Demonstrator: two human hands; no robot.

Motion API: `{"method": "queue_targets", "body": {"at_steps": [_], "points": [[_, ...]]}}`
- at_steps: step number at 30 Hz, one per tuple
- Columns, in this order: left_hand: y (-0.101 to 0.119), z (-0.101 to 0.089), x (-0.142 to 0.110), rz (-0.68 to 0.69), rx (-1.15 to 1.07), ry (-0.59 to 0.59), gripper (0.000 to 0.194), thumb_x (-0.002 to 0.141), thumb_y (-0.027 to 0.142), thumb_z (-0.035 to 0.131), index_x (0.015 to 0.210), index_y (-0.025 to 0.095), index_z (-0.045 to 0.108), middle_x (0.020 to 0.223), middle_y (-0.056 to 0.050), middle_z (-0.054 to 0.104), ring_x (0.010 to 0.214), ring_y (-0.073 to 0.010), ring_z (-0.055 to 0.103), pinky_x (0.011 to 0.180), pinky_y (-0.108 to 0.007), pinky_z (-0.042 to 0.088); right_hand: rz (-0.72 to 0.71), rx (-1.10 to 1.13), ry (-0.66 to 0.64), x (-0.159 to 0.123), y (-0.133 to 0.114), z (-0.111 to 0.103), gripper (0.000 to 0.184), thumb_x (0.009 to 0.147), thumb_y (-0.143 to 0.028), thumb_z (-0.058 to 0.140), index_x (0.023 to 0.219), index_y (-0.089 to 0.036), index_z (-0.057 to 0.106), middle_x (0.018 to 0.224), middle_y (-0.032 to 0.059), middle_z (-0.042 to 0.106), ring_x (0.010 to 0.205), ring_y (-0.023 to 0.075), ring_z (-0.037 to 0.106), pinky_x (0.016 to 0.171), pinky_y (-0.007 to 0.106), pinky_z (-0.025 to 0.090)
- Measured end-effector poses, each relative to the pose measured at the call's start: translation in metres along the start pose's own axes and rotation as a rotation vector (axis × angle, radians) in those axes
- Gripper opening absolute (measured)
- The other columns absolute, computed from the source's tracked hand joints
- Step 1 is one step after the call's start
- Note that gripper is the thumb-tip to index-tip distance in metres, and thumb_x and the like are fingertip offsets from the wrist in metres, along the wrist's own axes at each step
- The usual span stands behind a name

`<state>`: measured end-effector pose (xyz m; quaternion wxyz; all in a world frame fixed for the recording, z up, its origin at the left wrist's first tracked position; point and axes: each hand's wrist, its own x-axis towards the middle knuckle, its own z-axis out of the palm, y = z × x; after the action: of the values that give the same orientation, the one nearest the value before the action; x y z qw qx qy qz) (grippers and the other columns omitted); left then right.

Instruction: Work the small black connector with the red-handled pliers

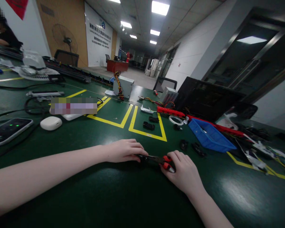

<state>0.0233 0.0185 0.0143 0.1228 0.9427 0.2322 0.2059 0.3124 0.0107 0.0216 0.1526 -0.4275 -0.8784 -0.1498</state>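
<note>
My right hand (184, 171) is closed around the red-and-black handles of a pair of pliers (166, 164). The pliers' metal jaws point left and meet a small black part (143, 157), whose kind I cannot make out. That part is pinched between the thumb and fingers of my left hand (125, 150), which hide much of it. Just beyond the hands, two small black pieces (148, 125) lie inside a yellow-taped rectangle. More black pieces (199, 149) rest on the green table to the right of it, near my right hand.
A blue plastic tray (211, 139) stands at the right, before a red strip (171, 111) and a dark monitor (206, 98). Metal boxes with bundled wires (123, 87) sit further back. At the left are a white case (51, 123), a device (10, 130) and cables. A person (3, 31) is at far left.
</note>
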Motion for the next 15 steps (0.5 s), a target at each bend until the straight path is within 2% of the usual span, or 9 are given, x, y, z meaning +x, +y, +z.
{"method": "queue_targets", "body": {"at_steps": [6,9,12,15], "points": [[0.002,-0.001,0.001,0.001,-0.023,-0.010,0.036,0.095,0.032,0.052,0.129,0.021,0.049,0.122,-0.009,0.059,0.108,-0.0217,0.057,0.089,-0.032,0.047,0.002,0.034,-0.018,0.000,0.001,0.000,0.025,0.077,-0.038,0.064,0.090,-0.017,0.058,0.089,0.0073,0.061,0.077,0.0204,0.057,0.068,0.032,0.042],[0.005,-0.002,0.001,-0.059,-0.038,-0.010,0.044,0.094,0.034,0.054,0.135,0.021,0.042,0.122,-0.010,0.059,0.107,-0.0218,0.059,0.087,-0.031,0.048,0.014,0.055,-0.031,-0.001,-0.001,-0.001,0.025,0.077,-0.039,0.063,0.089,-0.017,0.058,0.087,0.0069,0.061,0.076,0.0200,0.057,0.067,0.032,0.043],[0.008,-0.002,0.000,-0.124,-0.025,-0.014,0.055,0.093,0.037,0.054,0.141,0.020,0.033,0.120,-0.010,0.060,0.099,-0.0217,0.063,0.079,-0.029,0.050,0.027,0.080,-0.046,-0.001,-0.006,-0.003,0.025,0.078,-0.039,0.063,0.090,-0.017,0.058,0.086,0.0067,0.061,0.077,0.0199,0.058,0.067,0.032,0.044],[0.010,-0.002,0.000,-0.110,0.043,-0.052,0.051,0.092,0.041,0.054,0.135,0.017,0.040,0.113,-0.010,0.063,0.087,-0.0213,0.066,0.069,-0.028,0.049,0.028,0.107,-0.064,-0.001,-0.011,-0.005,0.026,0.078,-0.038,0.063,0.093,-0.018,0.059,0.088,0.0065,0.061,0.077,0.0192,0.058,0.067,0.031,0.045]]}}
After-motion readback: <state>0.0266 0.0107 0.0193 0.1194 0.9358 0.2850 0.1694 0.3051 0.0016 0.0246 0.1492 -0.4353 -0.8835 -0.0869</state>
